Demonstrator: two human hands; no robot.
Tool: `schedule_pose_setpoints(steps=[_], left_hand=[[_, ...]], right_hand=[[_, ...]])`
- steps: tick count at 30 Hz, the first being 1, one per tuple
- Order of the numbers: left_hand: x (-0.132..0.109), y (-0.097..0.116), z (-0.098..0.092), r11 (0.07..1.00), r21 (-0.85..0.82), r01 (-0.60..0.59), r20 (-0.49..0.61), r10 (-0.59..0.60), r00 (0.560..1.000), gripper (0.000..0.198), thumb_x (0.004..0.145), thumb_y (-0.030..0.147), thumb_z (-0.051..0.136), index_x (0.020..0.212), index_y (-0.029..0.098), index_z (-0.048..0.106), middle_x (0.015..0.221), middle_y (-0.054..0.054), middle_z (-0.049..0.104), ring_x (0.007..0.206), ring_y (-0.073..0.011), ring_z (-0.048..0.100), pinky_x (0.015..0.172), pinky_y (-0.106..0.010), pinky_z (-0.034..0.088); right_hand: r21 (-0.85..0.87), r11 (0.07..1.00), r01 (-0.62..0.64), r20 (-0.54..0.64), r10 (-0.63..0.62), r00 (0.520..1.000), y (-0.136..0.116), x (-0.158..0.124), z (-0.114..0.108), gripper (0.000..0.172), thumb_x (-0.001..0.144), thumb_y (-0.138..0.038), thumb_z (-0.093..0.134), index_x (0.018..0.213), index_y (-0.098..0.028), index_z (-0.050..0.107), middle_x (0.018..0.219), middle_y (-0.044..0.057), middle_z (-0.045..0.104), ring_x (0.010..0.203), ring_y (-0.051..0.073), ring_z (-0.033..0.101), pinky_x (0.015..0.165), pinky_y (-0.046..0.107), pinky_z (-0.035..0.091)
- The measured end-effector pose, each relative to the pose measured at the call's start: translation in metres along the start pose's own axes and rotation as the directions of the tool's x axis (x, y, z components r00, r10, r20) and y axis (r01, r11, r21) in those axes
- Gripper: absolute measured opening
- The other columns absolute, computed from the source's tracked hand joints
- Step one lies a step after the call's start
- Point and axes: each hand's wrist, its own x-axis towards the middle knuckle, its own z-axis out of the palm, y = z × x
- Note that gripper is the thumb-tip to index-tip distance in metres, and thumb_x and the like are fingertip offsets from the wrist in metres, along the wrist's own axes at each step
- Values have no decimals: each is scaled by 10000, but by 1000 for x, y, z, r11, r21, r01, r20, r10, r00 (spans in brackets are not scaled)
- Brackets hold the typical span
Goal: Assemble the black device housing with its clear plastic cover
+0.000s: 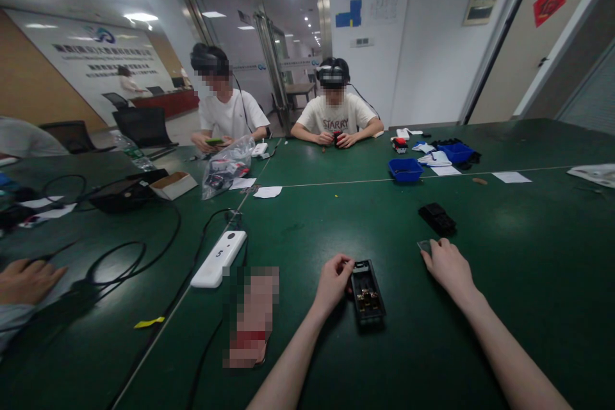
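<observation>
My left hand (335, 277) is closed on the upper left edge of a black rectangular case (369, 315). The case faces up with its inside showing, and small brass-coloured metal parts sit in its middle. My right hand (448, 264) rests low over the table, its fingers pinched on a small flat greyish piece (424, 246) that sticks out to the left. Most of that piece is covered by the fingers, so its kind is unclear. Just beyond my right hand lies a dark, blocky object (437, 219), apart from the fingers.
A white power bank marked 5 (219, 261) and a pixelated pink item (254, 314) lie left on the green table (307, 371). Cables trail there beside another person's hand (29, 282). Two people sit opposite. A blue tray (405, 170) stands further back.
</observation>
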Motion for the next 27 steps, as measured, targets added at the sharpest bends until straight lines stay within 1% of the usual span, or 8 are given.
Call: schedule_pose_setpoints(steps=[5,10,13,18,20,22,25,27], left_hand=[[0,1,1,1000,-6,-5,-5,5,1000,284,760,425,534,758,141,543,558,37,509,413,-81,486,379,-179,390],[0,1,1,1000,-24,-2,-9,1,1000,282,749,423,548,765,142,548,554,39,507,412,-83,488,377,-179,390],[0,1,1,1000,-24,4,-7,-4,1000,279,752,420,546,767,141,548,545,41,504,403,-81,480,372,-176,379],[-1,2,0,1000,-16,7,1,-7,1000,279,763,417,535,776,139,547,550,38,510,412,-81,485,390,-180,401],[-1,1,0,1000,-15,4,3,-4,1000,287,763,426,534,778,139,548,557,35,513,422,-84,489,389,-182,403],[-1,1,0,1000,-11,3,5,-3,1000,296,759,435,539,775,140,548,570,29,523,430,-87,494,388,-183,401],[-1,0,-1,1000,-8,2,8,-2,1000,299,754,440,545,773,142,549,576,27,531,432,-88,499,388,-184,399],[-1,0,0,1000,-10,1,6,-1,1000,295,754,436,544,774,142,549,571,30,525,429,-87,498,388,-182,398]], right_hand=[[37,982,184,32,-185,982,-41,-15,-9,419,868,-315,362,1174,-86,532,1020,171,577,876,248,591,686,325,492],[186,941,281,75,-299,951,-67,-26,-16,433,884,-303,308,1212,-117,521,1044,154,617,883,231,616,728,313,472],[310,909,278,97,-321,942,-73,-29,-17,422,870,-258,326,1210,-105,524,959,142,669,865,223,630,757,303,451],[550,811,198,110,-306,946,-67,-26,-12,472,817,-216,380,1262,-80,461,735,68,678,652,183,628,622,278,460],[646,747,160,96,-287,953,-63,-24,-11,454,800,-223,398,1230,-106,484,715,42,665,589,165,611,588,280,469],[765,638,86,90,-237,967,-61,-23,-12,417,796,-244,410,1194,-151,491,750,27,659,561,151,604,556,283,482],[925,379,-26,102,-184,978,-62,-22,-16,391,782,-304,471,1152,-178,460,779,15,635,563,144,606,517,282,491],[973,214,-86,129,-194,972,-66,-24,-18,426,744,-340,551,1121,-178,439,759,3,612,581,147,609,525,283,493]])
